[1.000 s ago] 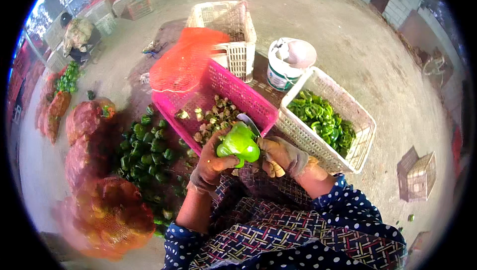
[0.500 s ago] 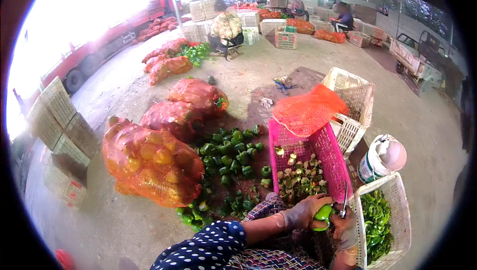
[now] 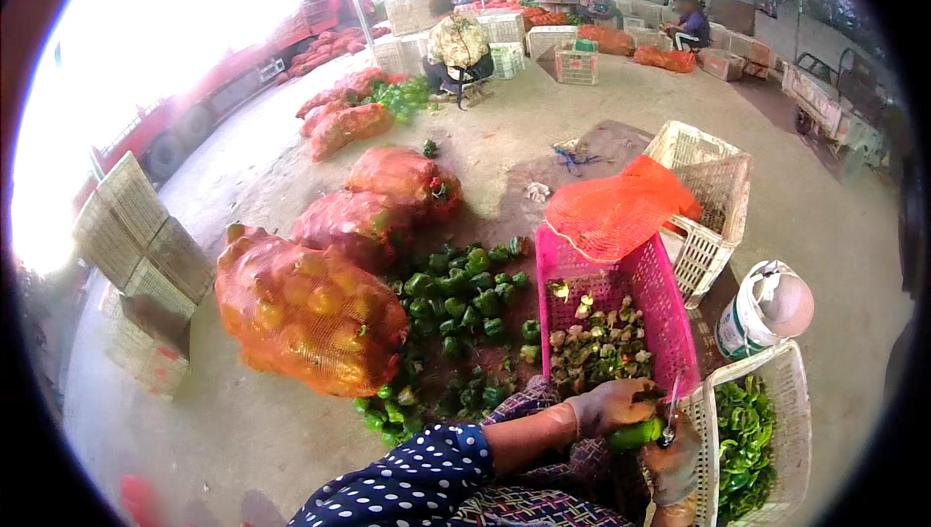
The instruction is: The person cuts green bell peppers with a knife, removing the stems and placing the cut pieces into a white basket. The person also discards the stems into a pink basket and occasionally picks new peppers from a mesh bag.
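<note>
My left hand [image 3: 613,407], dusty or thinly gloved, is closed around a green bell pepper [image 3: 635,435] just in front of a pink crate [image 3: 662,309]. Close against the pepper's right end, my right hand [image 3: 674,464] grips a slim metal tool [image 3: 671,413] that points upward; its exact kind is hard to make out. Cut-out pepper cores [image 3: 601,348] lie in the pink crate. Beside my right hand, a white crate [image 3: 797,440] holds cut green pepper pieces [image 3: 745,440]. Whole green peppers [image 3: 456,306] are spread on the ground to the left.
Full orange mesh sacks [image 3: 310,312] stand beyond the peppers at left. An orange net [image 3: 621,209] drapes over the pink crate's far end, beside another white crate [image 3: 698,178]. A white bucket [image 3: 766,309] stands at right. Other people [image 3: 456,47] sit farther back among crates.
The whole view has shifted slightly, moving the surroundings to the right. In my left hand the pepper has turned to lie more level, and my fingers now cover more of its top.
</note>
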{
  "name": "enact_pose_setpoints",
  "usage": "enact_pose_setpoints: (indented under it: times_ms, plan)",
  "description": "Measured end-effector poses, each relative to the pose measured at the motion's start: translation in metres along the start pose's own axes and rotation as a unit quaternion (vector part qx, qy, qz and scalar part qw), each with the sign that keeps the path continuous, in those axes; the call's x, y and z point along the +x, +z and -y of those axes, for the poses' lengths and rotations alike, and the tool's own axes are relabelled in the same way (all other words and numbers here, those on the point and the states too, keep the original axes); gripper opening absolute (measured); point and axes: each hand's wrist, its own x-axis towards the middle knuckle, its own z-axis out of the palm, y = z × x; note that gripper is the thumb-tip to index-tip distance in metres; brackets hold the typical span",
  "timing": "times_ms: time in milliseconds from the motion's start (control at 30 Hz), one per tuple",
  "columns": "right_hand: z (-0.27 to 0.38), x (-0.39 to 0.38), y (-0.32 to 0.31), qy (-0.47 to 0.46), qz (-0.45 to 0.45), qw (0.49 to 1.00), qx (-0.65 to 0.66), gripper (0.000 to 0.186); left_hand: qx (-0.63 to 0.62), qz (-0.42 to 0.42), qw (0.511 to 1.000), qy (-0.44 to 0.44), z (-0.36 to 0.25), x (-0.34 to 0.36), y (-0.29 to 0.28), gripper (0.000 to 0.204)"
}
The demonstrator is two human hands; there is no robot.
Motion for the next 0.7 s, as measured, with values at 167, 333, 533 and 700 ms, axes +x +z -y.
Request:
enact_pose_setpoints:
  times_ms: [167,333,533,700]
  plan:
    - [-0.045,-0.009,0.017,0.079,-0.124,0.989,0.015,0.034,0.201,-0.068,0.976,-0.058,-0.051,-0.002,0.014,0.044]
    - [-0.066,-0.019,0.042,0.224,-0.201,0.86,0.411,0.032,0.324,-0.139,0.933,0.071,-0.03,-0.006,0.023,0.042]
    - [-0.078,-0.027,0.049,0.236,-0.156,0.89,0.358,0.033,0.268,-0.152,0.927,0.214,-0.013,-0.032,0.023,0.038]
    - [-0.179,-0.05,0.062,0.127,-0.142,0.902,0.387,0.044,0.198,-0.14,0.953,0.18,0.012,-0.033,0.011,0.035]
